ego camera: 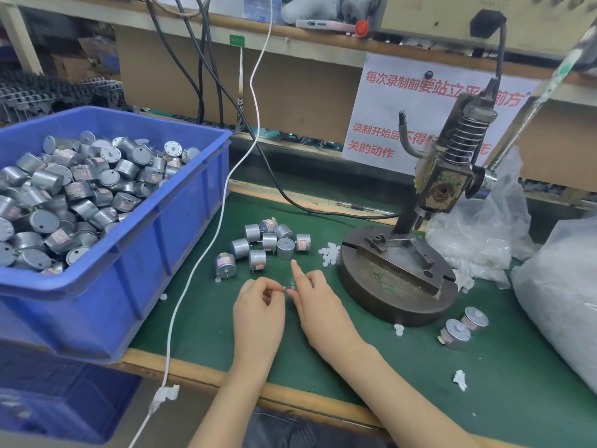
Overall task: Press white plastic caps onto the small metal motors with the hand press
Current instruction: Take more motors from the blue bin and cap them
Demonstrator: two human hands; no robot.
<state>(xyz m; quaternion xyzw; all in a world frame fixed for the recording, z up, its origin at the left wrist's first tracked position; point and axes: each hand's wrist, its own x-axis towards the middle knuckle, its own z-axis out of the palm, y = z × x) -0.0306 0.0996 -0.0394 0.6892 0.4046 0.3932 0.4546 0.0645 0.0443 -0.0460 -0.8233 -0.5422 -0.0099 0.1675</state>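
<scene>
A worker's left hand [258, 305] and right hand [315, 299] meet low over the green mat [387, 367]. Both pinch one small part [289, 288], too hidden to identify, with the right forefinger held straight. Loose motors [271, 245] lie just beyond the hands. White caps [329, 253] are piled between them and the press [397, 273]. A capped pair [465, 324] sits near the right side of the press base. A blue bin [161, 253] heaped with motors stands at left.
</scene>
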